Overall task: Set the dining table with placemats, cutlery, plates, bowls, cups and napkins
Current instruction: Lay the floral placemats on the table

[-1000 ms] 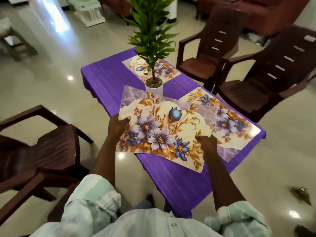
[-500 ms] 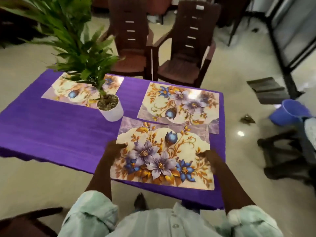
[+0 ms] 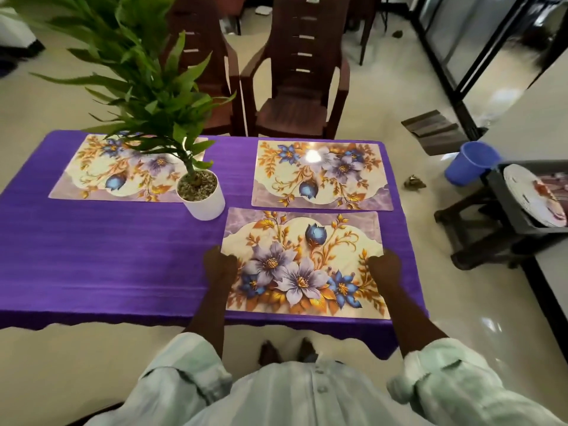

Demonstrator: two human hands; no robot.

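I see my left hand (image 3: 220,265) and right hand (image 3: 384,265) holding the near placemat (image 3: 302,262) by its side edges. It lies flat on the purple worktop (image 3: 107,256). I cannot tell either grip's curl.

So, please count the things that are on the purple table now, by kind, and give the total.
Floral placemats: 3, near placemat, far right placemat, far left placemat
Potted plants: 1, potted plant
Plates, cutlery, bowls, cups, napkins: 0 on the table
Total: 4
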